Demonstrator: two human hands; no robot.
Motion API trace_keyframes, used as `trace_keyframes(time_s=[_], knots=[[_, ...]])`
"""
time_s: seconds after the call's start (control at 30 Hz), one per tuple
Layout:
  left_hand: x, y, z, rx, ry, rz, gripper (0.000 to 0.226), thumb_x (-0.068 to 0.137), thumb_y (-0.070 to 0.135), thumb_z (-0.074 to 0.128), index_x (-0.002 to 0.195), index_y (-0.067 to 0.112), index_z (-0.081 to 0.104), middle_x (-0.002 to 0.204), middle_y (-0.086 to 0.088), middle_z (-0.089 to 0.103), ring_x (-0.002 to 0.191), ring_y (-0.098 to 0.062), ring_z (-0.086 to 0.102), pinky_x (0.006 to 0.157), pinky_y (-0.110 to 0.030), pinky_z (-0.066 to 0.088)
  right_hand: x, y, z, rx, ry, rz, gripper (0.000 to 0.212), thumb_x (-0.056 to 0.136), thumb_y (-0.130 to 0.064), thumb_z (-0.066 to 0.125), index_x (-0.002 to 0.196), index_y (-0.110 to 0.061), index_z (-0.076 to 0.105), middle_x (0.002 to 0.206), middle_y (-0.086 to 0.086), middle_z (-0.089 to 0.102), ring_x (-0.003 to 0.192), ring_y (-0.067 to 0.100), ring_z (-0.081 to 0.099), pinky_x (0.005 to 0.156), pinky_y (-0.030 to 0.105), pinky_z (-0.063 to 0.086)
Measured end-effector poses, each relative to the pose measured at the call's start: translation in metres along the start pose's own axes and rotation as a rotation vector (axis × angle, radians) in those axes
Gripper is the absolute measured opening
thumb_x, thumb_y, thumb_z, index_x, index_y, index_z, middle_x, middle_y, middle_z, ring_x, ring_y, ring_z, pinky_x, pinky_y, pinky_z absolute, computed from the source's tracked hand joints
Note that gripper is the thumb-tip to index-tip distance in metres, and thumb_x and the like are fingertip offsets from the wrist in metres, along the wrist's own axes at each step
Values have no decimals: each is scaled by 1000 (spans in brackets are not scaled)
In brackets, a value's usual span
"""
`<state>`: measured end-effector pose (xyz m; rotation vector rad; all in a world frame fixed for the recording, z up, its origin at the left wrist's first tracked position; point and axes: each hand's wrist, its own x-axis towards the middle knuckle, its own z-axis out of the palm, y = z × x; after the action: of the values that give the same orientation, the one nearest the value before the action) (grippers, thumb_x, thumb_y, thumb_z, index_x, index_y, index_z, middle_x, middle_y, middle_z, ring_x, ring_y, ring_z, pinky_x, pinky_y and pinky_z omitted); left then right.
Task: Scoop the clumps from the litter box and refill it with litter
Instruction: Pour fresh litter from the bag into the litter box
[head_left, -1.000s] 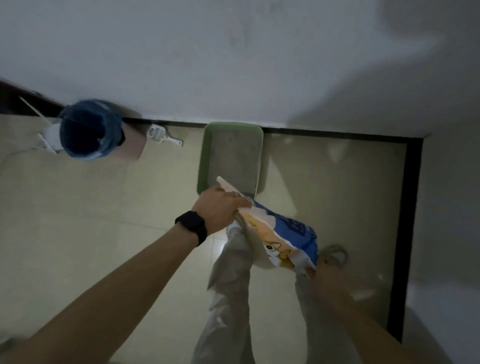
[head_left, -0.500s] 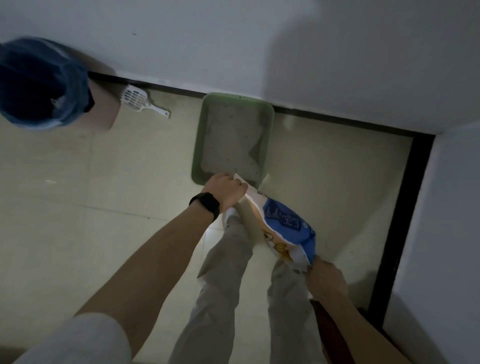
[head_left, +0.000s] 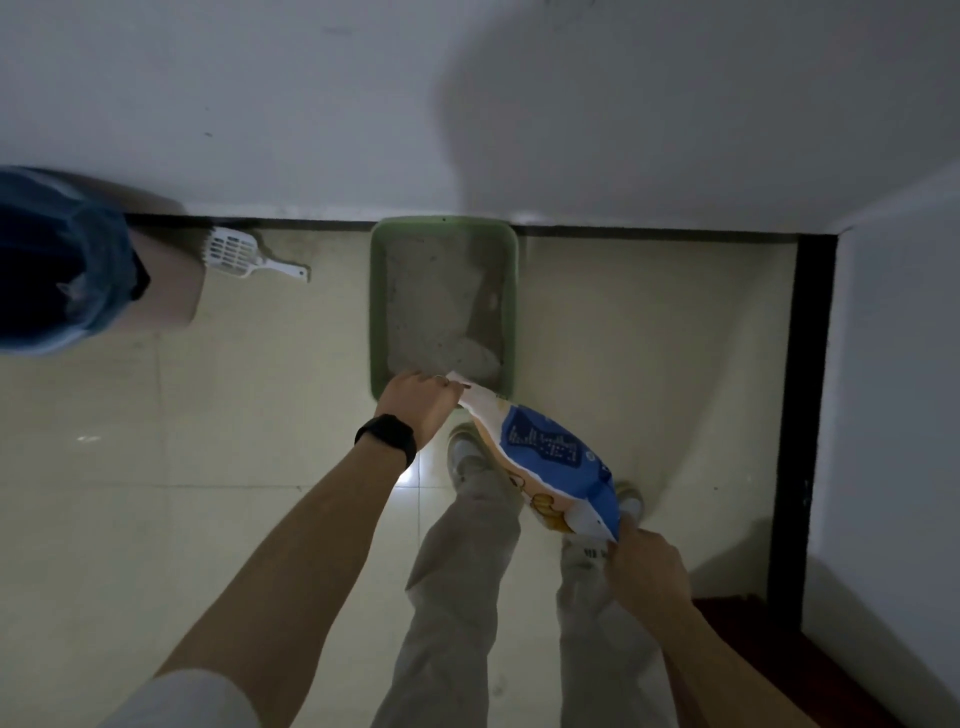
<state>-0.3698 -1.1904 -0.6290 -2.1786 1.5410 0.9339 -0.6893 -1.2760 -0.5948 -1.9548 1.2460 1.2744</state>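
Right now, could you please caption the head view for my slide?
Left hand and right hand tilt a litter bag toward a green litter box by the wall.

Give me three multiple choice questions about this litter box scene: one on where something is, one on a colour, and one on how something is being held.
1. Where is the scoop?
A. on the floor, between the bin and the litter box
B. inside the box
C. in a hand

2. What colour is the litter box's rim?
A. red
B. green
C. black

3. How is the litter bag held?
A. it lies untouched on the floor
B. it hangs on the wall
C. the left hand grips its mouth and the right hand grips its bottom

Answers:
1. A, as the scoop lies on the floor left of the box, by the bin.
2. B, as the rim shows green.
3. C, as both hands grip the bag, with its mouth at the box's near edge.
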Motion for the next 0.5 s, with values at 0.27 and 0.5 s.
trace_keyframes(time_s=[0.27, 0.5], knots=[[20, -6, -8, 11, 80, 37, 41, 100, 13, 45, 141, 19, 47, 120, -7, 65, 105, -27, 62, 93, -34, 47, 7, -7, 1, 165, 70, 44, 14, 99, -32, 42, 105, -19, 44, 100, 5, 64, 83, 23, 61, 72, 30, 48], [38, -10, -22, -8, 68, -11, 39, 99, 13, 45, 137, 19, 53, 120, -9, 66, 105, -30, 62, 91, -37, 49, 15, -13, -18, 275, 108, 97, 23, 98, -25, 43, 116, -14, 50, 104, 10, 65, 93, 30, 63, 75, 33, 48]])
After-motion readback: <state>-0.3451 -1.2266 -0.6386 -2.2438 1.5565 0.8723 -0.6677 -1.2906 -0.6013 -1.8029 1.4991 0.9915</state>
